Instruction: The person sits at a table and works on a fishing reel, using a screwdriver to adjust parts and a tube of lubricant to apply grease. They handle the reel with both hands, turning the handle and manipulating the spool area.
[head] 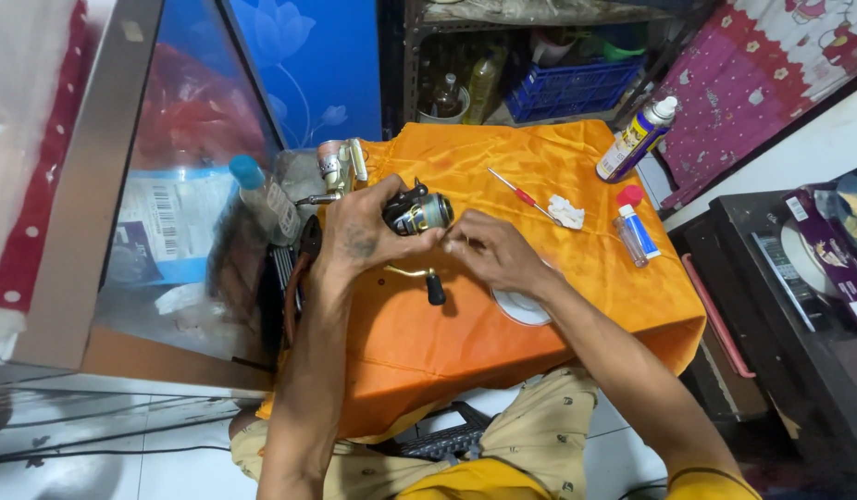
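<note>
Reel (419, 213) held just above the orange cloth (577, 278), near the left-centre of the covered table, clamped in the left hand (359, 231) with fingers curled round the body, likely to steady it while the other hand works. Right hand (489, 252) brought up against the reel's right side, fingertips pinched together at the spool face; whether anything small sits between them cannot be told. Spool pointing right, toward the right hand, so the long axis runs roughly left to right, level with the table edge. Crank handle (419, 278) hanging down and toward the near edge, its black knob just over the cloth. Farther right on the cloth, well apart from both hands: red-handled screwdriver (519, 194), white crumpled wad (567, 213), small red-capped bottle (635, 227), spray can (635, 139) lying tilted at the far corner. White disc (521, 306) lying under the right wrist.
</note>
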